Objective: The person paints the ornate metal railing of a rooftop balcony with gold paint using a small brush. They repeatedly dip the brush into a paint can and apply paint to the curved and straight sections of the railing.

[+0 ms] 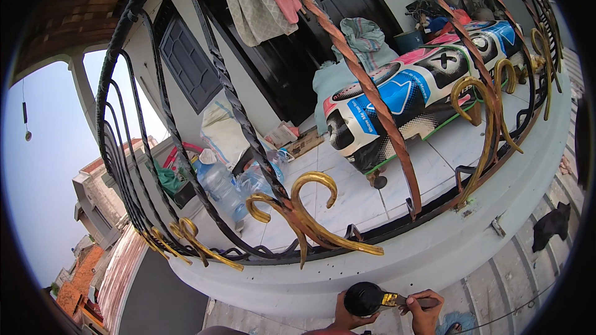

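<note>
The fingers of the right hand [424, 314] pinch the brown handle of a brush [391, 299] in the head view, down near 6 o'clock. The left hand [349, 317] has its fingers curled around a small black pot [362, 298]. The brush comes to the pot from its 3 o'clock side, with its shiny yellow band right by the rim. The bristle tips are hard to make out against the black.

The pot sits below a white ledge [279, 285]. Above that, toward 12 o'clock, is a railing with black twisted bars [230, 90]. A gold curl [318, 236] is at 11 o'clock from the pot, and a red-brown bar [396, 139] is near 12 o'clock.

To do this part well, it seems best to keep the pot level, wet just the tips, and wipe the brush on the rim so drips miss the ledge and the gold.
</note>
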{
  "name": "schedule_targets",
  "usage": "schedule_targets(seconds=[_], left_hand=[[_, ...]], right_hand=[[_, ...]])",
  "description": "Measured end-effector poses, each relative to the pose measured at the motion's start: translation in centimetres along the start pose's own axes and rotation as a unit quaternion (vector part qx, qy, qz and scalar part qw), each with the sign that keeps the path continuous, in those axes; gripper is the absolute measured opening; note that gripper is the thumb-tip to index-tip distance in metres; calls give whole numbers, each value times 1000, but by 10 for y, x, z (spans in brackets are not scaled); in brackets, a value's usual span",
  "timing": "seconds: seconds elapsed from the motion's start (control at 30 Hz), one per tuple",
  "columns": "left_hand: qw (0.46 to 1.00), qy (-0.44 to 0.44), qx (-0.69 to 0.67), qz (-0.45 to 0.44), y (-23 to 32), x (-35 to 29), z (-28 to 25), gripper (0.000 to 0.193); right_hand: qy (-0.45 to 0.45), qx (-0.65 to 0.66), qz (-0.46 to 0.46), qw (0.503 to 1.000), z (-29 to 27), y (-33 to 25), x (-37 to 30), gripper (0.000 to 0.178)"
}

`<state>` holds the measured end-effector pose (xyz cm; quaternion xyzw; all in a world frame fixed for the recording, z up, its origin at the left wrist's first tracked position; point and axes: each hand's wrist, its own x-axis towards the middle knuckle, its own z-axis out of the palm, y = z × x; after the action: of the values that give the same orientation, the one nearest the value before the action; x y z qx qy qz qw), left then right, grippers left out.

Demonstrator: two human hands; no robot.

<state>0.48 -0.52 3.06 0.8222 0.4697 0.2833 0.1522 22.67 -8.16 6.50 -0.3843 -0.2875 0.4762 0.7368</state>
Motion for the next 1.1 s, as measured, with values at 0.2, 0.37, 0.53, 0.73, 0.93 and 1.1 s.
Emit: schedule_targets(seconds=[0.2,0.37,0.53,0.73,0.93,1.1], left_hand=[[987,-54,-131,-81,-21,2,-1,79],[996,-32,-45,-76,-14,-1,2,81],[998,-53,-43,-13,-14,4,-9,83],[999,-34,-10,20,-14,4,-7,86],[999,5,23,49,-21,3,-1,89],[995,70,1,73,-26,0,7,94]], right_hand=[[22,-36,-20,999,-12,5,-2,23],[52,-52,-56,996,-26,-6,-1,24],[60,-88,-40,993,-25,-6,-2,22],[72,-83,-83,990,-63,-26,-14,17],[159,-69,-268,948,-65,-184,-13,35],[91,-188,-519,829,53,-369,61,31]])
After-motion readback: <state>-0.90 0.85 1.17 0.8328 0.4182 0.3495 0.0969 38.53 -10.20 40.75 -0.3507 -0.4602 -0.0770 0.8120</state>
